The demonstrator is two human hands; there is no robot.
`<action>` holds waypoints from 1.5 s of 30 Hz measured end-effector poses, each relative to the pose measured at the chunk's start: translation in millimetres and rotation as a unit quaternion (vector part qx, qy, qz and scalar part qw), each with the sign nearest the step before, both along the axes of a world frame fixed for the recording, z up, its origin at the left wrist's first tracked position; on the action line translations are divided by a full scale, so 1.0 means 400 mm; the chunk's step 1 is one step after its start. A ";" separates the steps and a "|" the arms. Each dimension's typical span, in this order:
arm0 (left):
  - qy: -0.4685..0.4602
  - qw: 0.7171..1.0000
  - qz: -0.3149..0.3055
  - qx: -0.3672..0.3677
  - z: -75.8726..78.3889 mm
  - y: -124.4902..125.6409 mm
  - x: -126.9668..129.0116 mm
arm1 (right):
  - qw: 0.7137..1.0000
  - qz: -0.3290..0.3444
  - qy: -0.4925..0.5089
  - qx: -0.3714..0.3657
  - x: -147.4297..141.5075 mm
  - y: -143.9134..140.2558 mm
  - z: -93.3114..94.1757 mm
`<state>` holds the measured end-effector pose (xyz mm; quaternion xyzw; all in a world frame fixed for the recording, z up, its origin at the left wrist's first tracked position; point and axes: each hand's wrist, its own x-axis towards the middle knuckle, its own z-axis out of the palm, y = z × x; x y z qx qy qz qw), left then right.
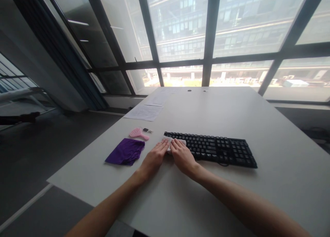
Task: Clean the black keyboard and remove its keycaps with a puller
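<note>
A black keyboard lies on the white table. A folded white tissue covers part of its left end, and I cannot tell whether it is paper or cloth. My left hand holds the tissue's left part down at the keyboard's left edge, fingers together. Close beside it, my right hand presses the tissue onto the keys with its fingertips. The keys under the tissue and fingers are hidden.
Left of my hands lie a purple cloth pouch, a pink hairbrush and a small black-and-silver item. Paper sheets rest along the left edge of the white table. Large windows stand behind it.
</note>
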<state>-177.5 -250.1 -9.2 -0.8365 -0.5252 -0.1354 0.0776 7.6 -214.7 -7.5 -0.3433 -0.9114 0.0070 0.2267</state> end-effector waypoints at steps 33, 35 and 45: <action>-0.023 0.985 -0.142 0.099 0.007 0.010 0.398 | 0.997 0.015 0.006 0.073 0.467 -0.027 -0.020; -0.032 0.981 -0.162 0.104 -0.002 0.018 0.436 | 0.996 0.004 0.001 0.084 0.511 -0.030 -0.022; -0.006 0.984 -0.171 0.051 0.000 0.038 0.548 | 0.992 -0.048 -0.004 0.114 0.637 -0.051 -0.030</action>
